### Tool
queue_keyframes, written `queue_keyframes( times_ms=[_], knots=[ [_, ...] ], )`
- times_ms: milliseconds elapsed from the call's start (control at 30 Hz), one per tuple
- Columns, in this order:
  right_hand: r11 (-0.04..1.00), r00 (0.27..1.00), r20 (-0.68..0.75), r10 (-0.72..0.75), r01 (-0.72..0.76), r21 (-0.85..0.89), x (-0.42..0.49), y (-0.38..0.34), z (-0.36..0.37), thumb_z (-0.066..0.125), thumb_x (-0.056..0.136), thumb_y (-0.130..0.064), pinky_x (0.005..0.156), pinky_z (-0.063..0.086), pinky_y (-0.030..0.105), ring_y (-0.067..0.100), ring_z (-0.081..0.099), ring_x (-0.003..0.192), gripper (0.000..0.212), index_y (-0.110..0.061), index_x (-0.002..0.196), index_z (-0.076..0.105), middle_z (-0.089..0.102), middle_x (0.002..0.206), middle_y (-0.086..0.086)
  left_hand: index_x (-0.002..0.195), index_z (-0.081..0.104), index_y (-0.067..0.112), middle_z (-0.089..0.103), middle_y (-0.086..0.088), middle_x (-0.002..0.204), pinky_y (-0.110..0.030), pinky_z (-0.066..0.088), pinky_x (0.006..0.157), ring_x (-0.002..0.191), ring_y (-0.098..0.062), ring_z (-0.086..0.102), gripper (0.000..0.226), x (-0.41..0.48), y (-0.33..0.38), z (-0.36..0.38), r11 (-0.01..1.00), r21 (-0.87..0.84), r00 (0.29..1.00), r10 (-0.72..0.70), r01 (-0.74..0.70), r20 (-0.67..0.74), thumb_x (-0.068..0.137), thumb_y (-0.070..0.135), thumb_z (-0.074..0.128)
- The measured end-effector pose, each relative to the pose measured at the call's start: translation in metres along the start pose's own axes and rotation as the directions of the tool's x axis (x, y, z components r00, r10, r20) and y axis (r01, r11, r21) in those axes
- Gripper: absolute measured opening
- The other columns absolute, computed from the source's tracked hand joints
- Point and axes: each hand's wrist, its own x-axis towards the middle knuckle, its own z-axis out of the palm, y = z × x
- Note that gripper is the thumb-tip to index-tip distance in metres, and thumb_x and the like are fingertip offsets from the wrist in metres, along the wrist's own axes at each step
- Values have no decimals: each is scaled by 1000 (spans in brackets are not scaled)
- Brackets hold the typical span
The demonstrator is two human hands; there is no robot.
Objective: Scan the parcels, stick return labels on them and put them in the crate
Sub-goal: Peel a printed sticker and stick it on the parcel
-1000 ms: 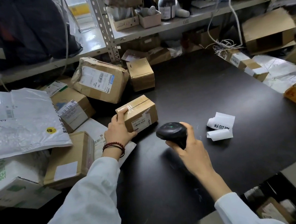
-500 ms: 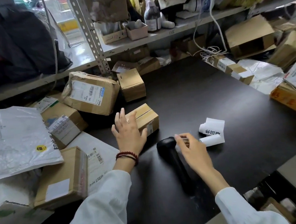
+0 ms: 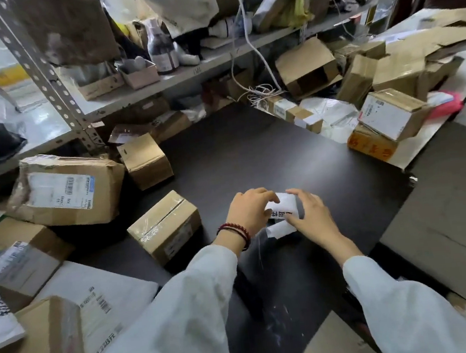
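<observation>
Left hand: the left hand [image 3: 248, 214] was curled over the left edge of the return labels [image 3: 282, 210], pinching them; a red beaded bracelet [image 3: 235, 231] sat on the wrist.
Right hand: the right hand [image 3: 314, 217] gripped the right edge of the same strip between thumb and fingers.
Return labels: a curling white paper strip, held between both hands just above the middle of the desk [image 3: 252, 151]. It bore large black Chinese characters, partly covered by fingers.
Small parcel: the small parcel [image 3: 165, 225], a taped brown cardboard box, stood on the desk near the left hand, apart from it. A white sticker on its side was too blurred to read.
Large parcel: the large parcel [image 3: 65, 189], crumpled, lay further left; its white shipping label showed a barcode and a blue corner, with fine print illegible.
Mailer: a white mailer [image 3: 102, 305] at lower left carried barcodes and printed characters.
Orange box: at the right, an orange-printed box [image 3: 371, 146] bore red characters, unreadable.
Surface: a dark, matte desk ringed by cardboard boxes.
Room: a grey metal shelf [image 3: 133, 95] behind held a dark bottle [image 3: 161, 49], cables and loose packaging.
</observation>
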Motion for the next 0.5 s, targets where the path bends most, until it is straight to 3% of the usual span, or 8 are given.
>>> queue_keyframes(
  times_ms=[167, 267, 500],
  knots=[
    [998, 999, 47, 19, -22, 63, 6, 13, 1, 68, 87, -20, 97, 38, 32, 22, 43, 124, 52, -26, 135, 49, 56, 130, -1, 121, 59, 27, 57, 5, 129, -30, 39, 89, 116, -19, 53, 29, 19, 9, 21, 998, 16, 998, 57, -58, 39, 94, 19, 52],
    [993, 999, 32, 27, -30, 113, 7, 19, 4, 70, 85, -18, 99, 40, 35, 22, 45, 122, 49, -28, 130, 53, 57, 128, -4, 118, 62, 25, 58, 4, 129, -30, 39, 88, 114, -20, 54, 27, 26, 12, 29, 999, -21, 996, 36, -34, 80, 92, 32, 57],
    [998, 999, 25, 38, -37, -50, 12, 23, 13, 64, 90, -27, 99, 31, 35, 22, 43, 126, 44, -29, 132, 52, 56, 134, -7, 112, 60, 20, 59, 2, 117, -27, 34, 81, 110, -21, 50, 23, 36, 12, 33, 1000, -10, 994, 29, -28, 107, 89, 26, 61]
  ],
)
